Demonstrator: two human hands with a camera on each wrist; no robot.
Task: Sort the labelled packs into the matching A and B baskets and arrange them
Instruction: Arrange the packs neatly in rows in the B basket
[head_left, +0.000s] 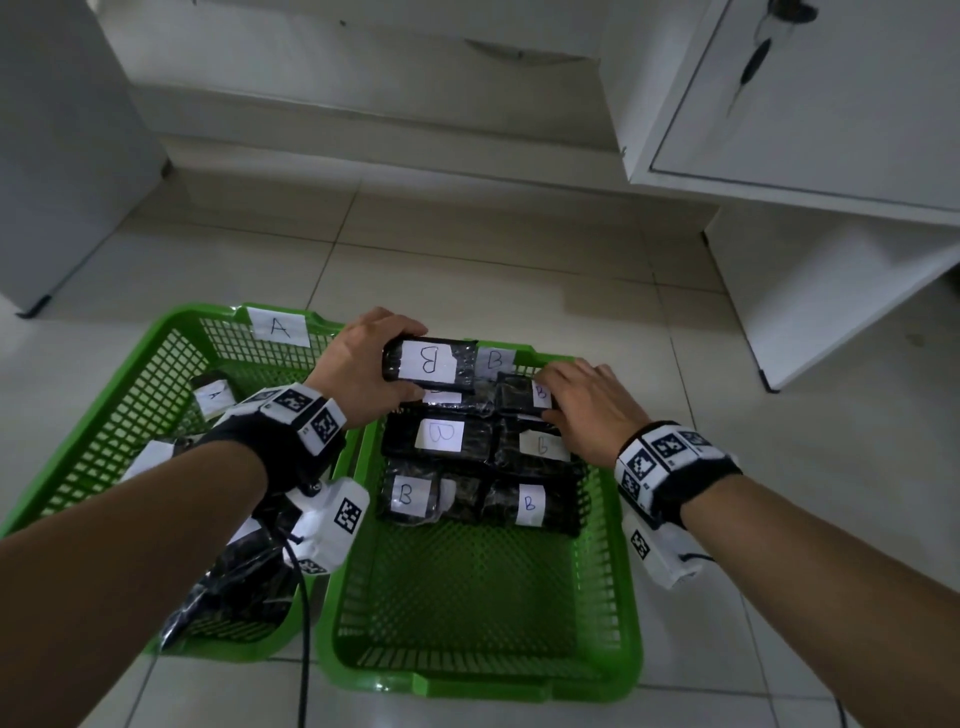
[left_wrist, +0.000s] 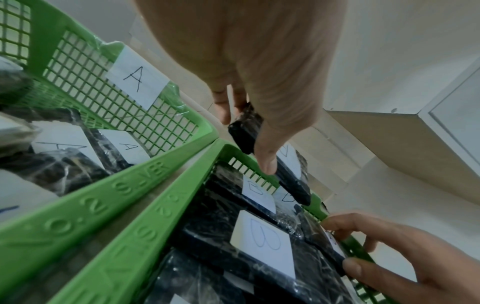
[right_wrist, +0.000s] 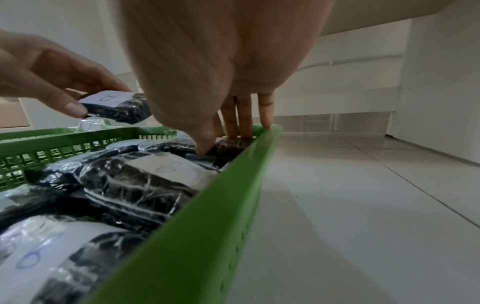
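Green plastic mesh B basket (head_left: 608, 613) holds black wrapped packs; left hand (head_left: 358, 364) grips a B-labelled black pack (head_left: 428, 365) above its far edge, while right hand (head_left: 587, 410) pinches another B pack (head_left: 519, 397) inside.

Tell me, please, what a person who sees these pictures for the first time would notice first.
Two bright green baskets stand side by side on the pale tiled floor, basket A on the left and basket B on the right. The left hand grips a black pack with a B label above the far end of basket B. The right hand rests on another B pack among the rows already lying there.
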